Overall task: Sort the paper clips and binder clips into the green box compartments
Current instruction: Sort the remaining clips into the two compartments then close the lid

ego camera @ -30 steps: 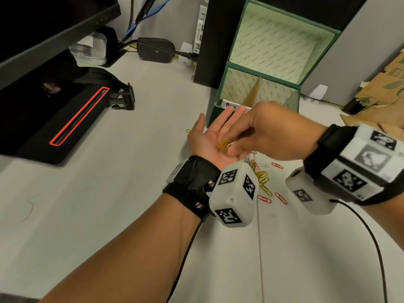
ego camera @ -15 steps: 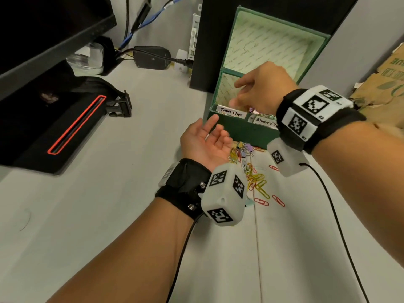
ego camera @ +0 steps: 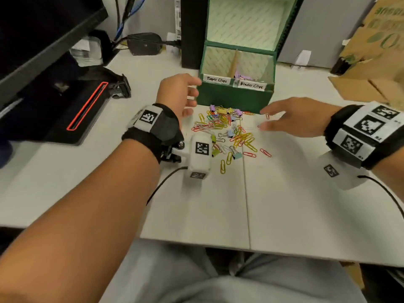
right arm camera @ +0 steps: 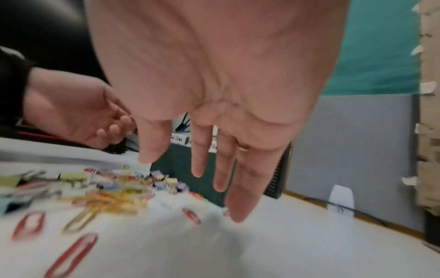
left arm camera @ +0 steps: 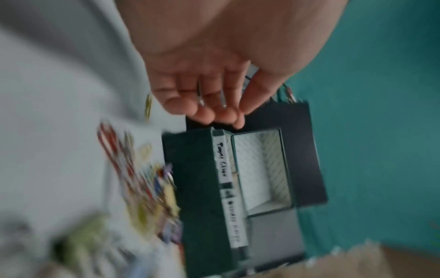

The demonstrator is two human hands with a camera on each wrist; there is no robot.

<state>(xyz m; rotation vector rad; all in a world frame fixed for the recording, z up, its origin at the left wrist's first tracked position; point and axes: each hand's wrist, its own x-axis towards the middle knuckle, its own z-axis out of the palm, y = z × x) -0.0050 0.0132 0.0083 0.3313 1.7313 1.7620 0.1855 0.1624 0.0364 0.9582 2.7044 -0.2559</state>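
The green box stands open at the back of the desk, its lid up, with labels "Paper Clips" on the left compartment and "Binder Clips" on the right. Purple binder clips show in the right compartment. A heap of coloured paper clips and binder clips lies in front of the box. My left hand hovers left of the box, fingers relaxed, holding nothing. My right hand is flat with straight fingers just right of the heap, empty. The right wrist view shows those fingers above the table.
A black device with a red stripe lies at the left under a monitor. Cables and an adapter sit behind. A black tower stands beside the box. Cardboard fills the right back corner. The table's near edge is at my lap.
My right hand left the box top and came down to the table right of the heap. My left hand turned from palm up to palm down beside the box.
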